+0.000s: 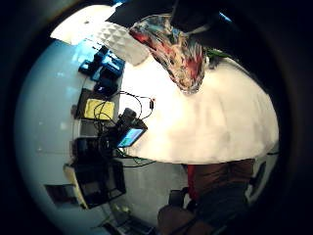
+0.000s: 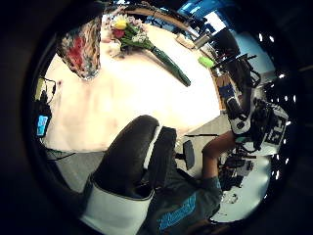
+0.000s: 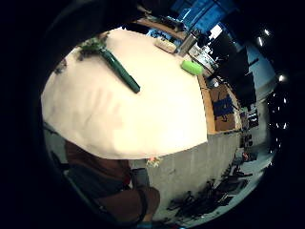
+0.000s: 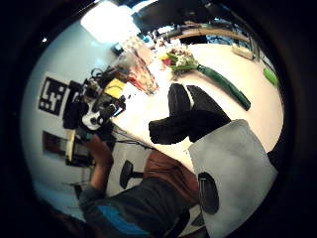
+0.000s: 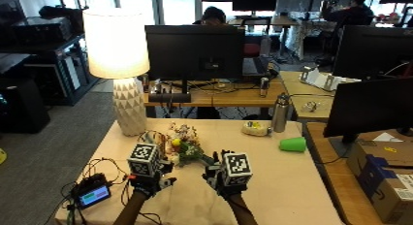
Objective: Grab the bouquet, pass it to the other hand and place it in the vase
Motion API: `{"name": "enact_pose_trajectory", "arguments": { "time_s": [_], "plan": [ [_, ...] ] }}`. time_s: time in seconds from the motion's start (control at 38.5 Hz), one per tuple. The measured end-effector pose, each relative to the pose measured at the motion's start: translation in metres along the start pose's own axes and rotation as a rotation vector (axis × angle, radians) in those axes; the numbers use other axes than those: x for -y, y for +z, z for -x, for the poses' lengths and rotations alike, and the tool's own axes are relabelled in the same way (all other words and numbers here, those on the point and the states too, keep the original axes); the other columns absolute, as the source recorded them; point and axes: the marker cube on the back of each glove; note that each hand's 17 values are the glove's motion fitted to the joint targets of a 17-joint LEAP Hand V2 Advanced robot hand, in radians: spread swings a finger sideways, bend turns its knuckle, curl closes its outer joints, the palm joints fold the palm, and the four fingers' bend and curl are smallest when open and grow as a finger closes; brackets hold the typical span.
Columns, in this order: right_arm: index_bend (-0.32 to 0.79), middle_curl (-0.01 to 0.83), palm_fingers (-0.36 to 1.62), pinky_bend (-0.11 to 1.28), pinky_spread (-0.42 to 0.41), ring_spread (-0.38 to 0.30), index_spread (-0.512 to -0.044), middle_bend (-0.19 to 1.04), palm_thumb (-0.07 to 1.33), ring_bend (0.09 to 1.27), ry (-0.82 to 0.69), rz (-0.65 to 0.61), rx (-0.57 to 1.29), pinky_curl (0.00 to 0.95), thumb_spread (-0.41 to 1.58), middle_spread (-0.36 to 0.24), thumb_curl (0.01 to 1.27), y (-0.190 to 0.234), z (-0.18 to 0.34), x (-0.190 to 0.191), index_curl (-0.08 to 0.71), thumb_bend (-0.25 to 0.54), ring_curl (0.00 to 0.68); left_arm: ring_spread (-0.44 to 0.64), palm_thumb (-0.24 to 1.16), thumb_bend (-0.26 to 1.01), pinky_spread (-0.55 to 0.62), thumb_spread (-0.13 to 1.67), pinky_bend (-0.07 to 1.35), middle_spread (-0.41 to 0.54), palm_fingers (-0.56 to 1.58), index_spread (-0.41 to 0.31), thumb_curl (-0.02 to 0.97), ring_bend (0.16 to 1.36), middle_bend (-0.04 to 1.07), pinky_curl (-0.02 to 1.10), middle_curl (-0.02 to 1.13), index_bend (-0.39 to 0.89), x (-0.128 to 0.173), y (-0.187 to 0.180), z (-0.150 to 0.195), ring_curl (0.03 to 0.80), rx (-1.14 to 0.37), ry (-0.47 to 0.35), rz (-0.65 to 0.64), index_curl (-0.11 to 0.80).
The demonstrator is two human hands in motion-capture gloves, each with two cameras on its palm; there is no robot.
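The bouquet (image 5: 182, 146) lies on the beige table (image 5: 284, 186), its flowers toward the lamp and its green wrapped stem (image 2: 171, 66) pointing toward the person's right. A colourful glass vase (image 5: 153, 137) stands just left of the flowers and also shows close to the left palm (image 1: 173, 51). My left hand (image 5: 150, 179) hovers in front of the vase, fingers relaxed, holding nothing. My right hand (image 5: 222, 179) hovers over the stem end with loosely straight fingers (image 4: 188, 119), not touching the bouquet (image 4: 183, 62).
A lit table lamp (image 5: 117, 65) stands at the back left. A small screen device (image 5: 92, 193) with cables sits at the front left corner. A metal bottle (image 5: 279, 113), a green cup (image 5: 293, 144) and a small pale object (image 5: 256, 129) are at the back right.
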Motion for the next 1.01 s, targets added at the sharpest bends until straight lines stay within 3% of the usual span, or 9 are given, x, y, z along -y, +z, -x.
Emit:
{"name": "enact_pose_trajectory", "arguments": {
  "time_s": [0.16, 0.34, 0.7, 1.01],
  "plan": [
    [0.15, 0.13, 0.41, 0.43, 0.26, 0.145, -0.266, 0.26, 0.45, 0.28, -0.016, -0.023, -0.009, 0.168, 0.74, 0.032, 0.14, 0.0, 0.007, 0.001, 0.12, 0.268, 0.113, 0.2, 0.08, 0.01, 0.33, 0.65, 0.33, 0.058, 0.42, -0.082, 0.077, 0.49, 0.2, 0.13, 0.14, 0.15, 0.001, 0.004, 0.006, 0.165, -0.016, -0.001, 0.016, 0.104],
    [0.14, 0.186, 0.38, 0.44, 0.319, 0.184, -0.32, 0.27, 0.47, 0.28, -0.014, -0.008, -0.025, 0.217, 0.97, 0.04, 0.19, -0.003, 0.009, -0.002, 0.163, 0.238, 0.148, 0.26, 0.09, -0.01, 0.41, 0.84, 0.34, 0.074, 0.38, -0.094, 0.127, 0.52, 0.19, 0.18, 0.19, 0.14, 0.001, 0.0, 0.01, 0.204, -0.04, -0.011, 0.014, 0.151],
    [0.13, 0.255, 0.34, 0.45, 0.353, 0.211, -0.348, 0.26, 0.5, 0.29, -0.024, 0.026, -0.038, 0.268, 1.12, 0.045, 0.26, 0.004, 0.012, 0.002, 0.202, 0.15, 0.189, 0.29, 0.07, -0.02, 0.46, 0.96, 0.34, 0.089, 0.34, -0.101, 0.193, 0.54, 0.19, 0.24, 0.25, 0.14, -0.002, -0.001, 0.016, 0.235, -0.051, -0.031, 0.02, 0.212],
    [0.1, 0.293, 0.26, 0.51, 0.366, 0.228, -0.339, 0.25, 0.52, 0.31, 0.044, -0.002, -0.023, 0.308, 1.14, 0.052, 0.3, 0.022, -0.033, 0.023, 0.196, 0.065, 0.218, 0.3, 0.06, -0.03, 0.47, 0.98, 0.35, 0.095, 0.32, -0.095, 0.228, 0.56, 0.2, 0.27, 0.29, 0.13, -0.007, -0.002, 0.025, 0.251, -0.064, -0.042, -0.033, 0.234]
  ]
}}
